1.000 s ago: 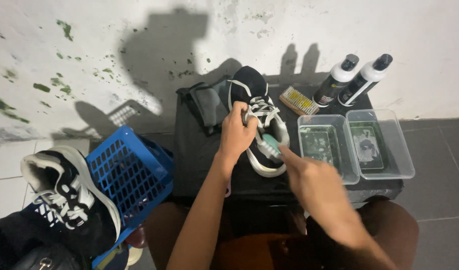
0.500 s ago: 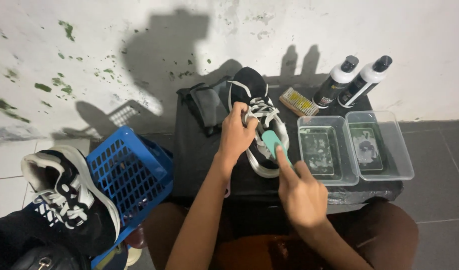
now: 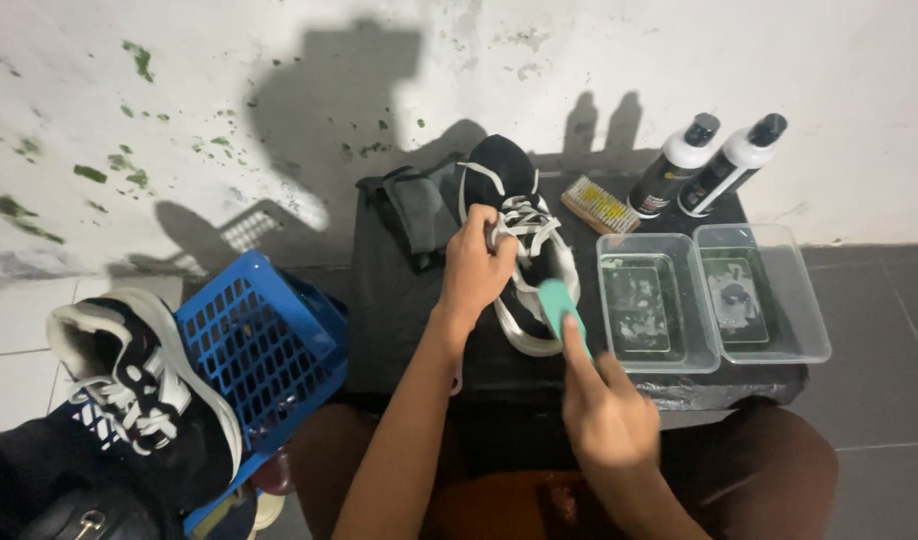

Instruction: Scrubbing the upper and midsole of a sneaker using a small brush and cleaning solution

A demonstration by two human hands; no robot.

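A black sneaker (image 3: 509, 180) with white laces and a white sole lies on a small black table (image 3: 399, 310), toe pointing away from me. My left hand (image 3: 474, 270) grips its side near the laces. My right hand (image 3: 604, 415) holds a teal brush (image 3: 557, 300) with the index finger stretched along it, the brush head pressed against the sneaker's right side near the heel.
Two clear plastic tubs (image 3: 659, 355) (image 3: 799, 335) with water stand on the table's right. Behind them lie a wooden brush (image 3: 599, 205) and two black-and-white bottles (image 3: 674, 165) (image 3: 729, 165). A dark cloth (image 3: 414, 215) lies at the left. A blue basket (image 3: 259, 350) and another sneaker (image 3: 129, 390) sit left on the floor.
My right hand has drawn back toward me and shifted right along the sneaker's side, with the teal brush now showing ahead of the fingers. My left hand keeps its grip.
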